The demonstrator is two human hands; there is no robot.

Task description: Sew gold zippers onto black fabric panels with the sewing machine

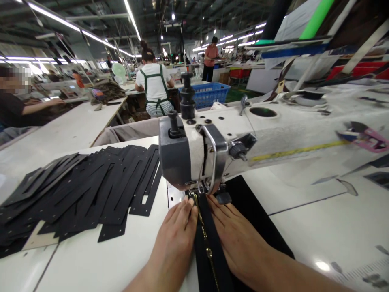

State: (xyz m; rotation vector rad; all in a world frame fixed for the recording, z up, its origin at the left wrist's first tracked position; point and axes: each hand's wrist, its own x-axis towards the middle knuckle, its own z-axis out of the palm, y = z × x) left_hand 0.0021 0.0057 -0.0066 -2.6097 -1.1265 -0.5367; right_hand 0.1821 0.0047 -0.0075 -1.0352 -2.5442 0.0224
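A strip of black fabric with a gold-toothed zipper [204,232] runs under the needle area of a white industrial sewing machine [194,142]. The gold zipper slider [208,252] lies a short way toward me from the presser foot. My left hand [176,235] rests along the strip's left edge, fingers stretched forward and fingertips beside the presser foot. On the other side, my right hand [240,235] lies flat on the black fabric [252,207], its fingertips partly hidden under the machine head. A wider black panel spreads beneath and right of this hand.
Many black cut-out pieces [88,190] with slots lie piled on the table to the left. Pink-handled snippers [367,136] and a yellow measuring tape [300,150] are on the machine arm. Beyond stand a blue basket [209,94] and co-workers at other tables.
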